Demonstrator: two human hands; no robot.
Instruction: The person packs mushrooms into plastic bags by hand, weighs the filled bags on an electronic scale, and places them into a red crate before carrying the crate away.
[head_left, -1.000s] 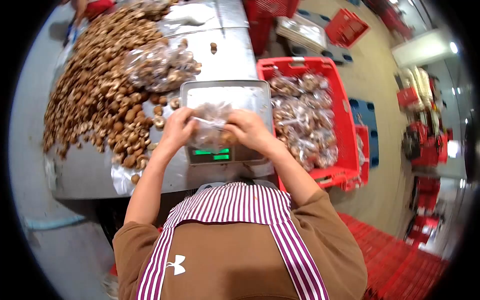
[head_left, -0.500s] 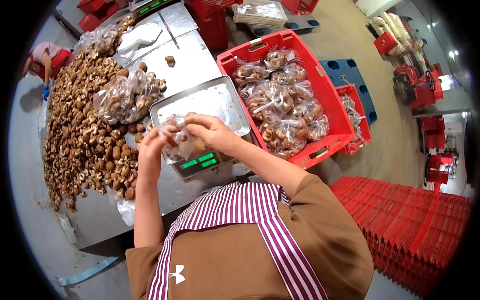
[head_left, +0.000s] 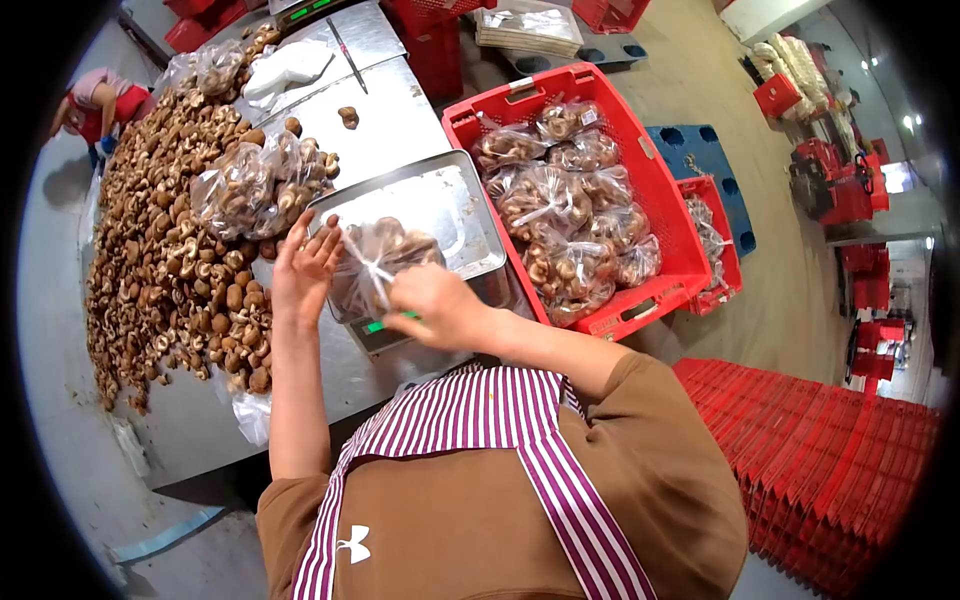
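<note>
A clear plastic bag of mushrooms point(head_left: 365, 250), its neck drawn together in a whitish twist, rests over the near part of the weighing scale's metal tray point(head_left: 465, 215). My left hand point(head_left: 307, 265) is open beside the bag, fingers apart and raised along its left side. On the other side, my right hand point(head_left: 437, 305) is closed at the bag's gathered neck, slightly smeared by motion. Below the bag, the scale's green display point(head_left: 376, 326) is partly covered by my right hand.
Loose mushrooms point(head_left: 170, 250) cover the table's left side, with filled bags point(head_left: 262, 190) on them. A red crate point(head_left: 675, 235) of bagged mushrooms stands right of the scale. Stacked red crates point(head_left: 810, 450) are at lower right. A person in a red apron point(head_left: 130, 105) bends at far left.
My left hand has let go of the bag's top and opened at its left. My right hand has come down toward me, and the bag now shows a gathered neck.
</note>
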